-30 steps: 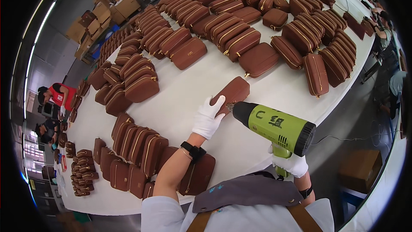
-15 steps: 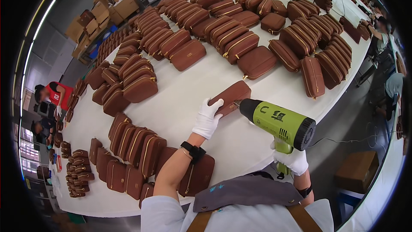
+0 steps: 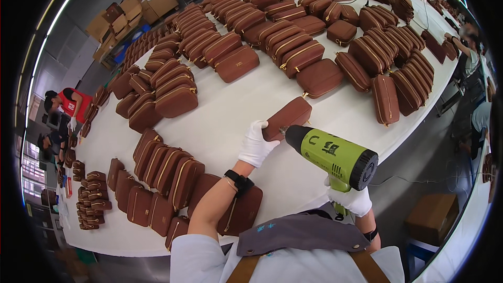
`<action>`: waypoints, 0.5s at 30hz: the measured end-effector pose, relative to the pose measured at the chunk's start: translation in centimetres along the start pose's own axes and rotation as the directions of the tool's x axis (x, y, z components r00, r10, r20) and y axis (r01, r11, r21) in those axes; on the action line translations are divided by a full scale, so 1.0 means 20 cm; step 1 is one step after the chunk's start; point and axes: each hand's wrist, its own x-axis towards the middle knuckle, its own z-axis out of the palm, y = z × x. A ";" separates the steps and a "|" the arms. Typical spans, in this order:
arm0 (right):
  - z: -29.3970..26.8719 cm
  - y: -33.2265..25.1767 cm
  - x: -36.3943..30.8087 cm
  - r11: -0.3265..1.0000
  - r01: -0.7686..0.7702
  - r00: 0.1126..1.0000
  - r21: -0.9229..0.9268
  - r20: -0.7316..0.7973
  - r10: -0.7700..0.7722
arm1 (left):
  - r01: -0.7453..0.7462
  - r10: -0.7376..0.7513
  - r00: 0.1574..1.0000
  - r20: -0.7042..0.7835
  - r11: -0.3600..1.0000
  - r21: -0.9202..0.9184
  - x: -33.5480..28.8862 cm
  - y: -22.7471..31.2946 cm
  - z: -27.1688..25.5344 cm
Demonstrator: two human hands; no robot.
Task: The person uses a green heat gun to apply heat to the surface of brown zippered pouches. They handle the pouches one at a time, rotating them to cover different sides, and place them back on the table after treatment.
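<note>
In its white glove, my left hand (image 3: 255, 145) grips the near left end of a brown zip pouch (image 3: 291, 114), tilted on the white table (image 3: 230, 118). My right hand (image 3: 350, 200), gloved too, is wrapped round the handle of a green heat gun (image 3: 331, 151) with black ends. The gun's metal nozzle points left at the pouch's near side, close to my left fingers; whether it touches I cannot tell. Brown pouches (image 3: 175, 175) stand in a row left of my left forearm, and another flat pouch (image 3: 320, 78) lies just beyond the held one.
Several rows of brown pouches (image 3: 238, 64) fill the table's far side, more at the right (image 3: 385, 99). A cord (image 3: 403, 179) trails right from the gun. On the right below table level is a cardboard box (image 3: 432, 219). People work at the left (image 3: 76, 106) and far right (image 3: 469, 55).
The heat gun has shifted slightly left, its nozzle now nearer my left fingers. The held pouch is tipped a little differently in my left hand. The whole view has shifted slightly.
</note>
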 end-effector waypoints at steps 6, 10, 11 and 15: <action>0.01 0.03 0.01 0.978 0.126 0.992 -0.167 0.038 -0.121 | 0.327 -0.317 0.945 0.084 0.888 -0.323 -0.05 -0.02 0.04; 0.01 0.04 -0.01 0.971 0.132 0.981 -0.200 0.166 -0.099 | 0.469 -0.455 0.870 0.192 0.639 -0.610 -0.11 -0.11 0.16; 0.02 0.03 -0.02 0.970 0.128 0.982 -0.204 0.161 -0.096 | 0.506 -0.480 0.845 0.235 0.579 -0.640 -0.11 -0.11 0.16; 0.03 0.01 -0.03 0.951 0.196 0.981 -0.241 0.035 -0.193 | 0.498 -0.502 0.856 0.127 0.731 -0.466 -0.05 -0.04 0.11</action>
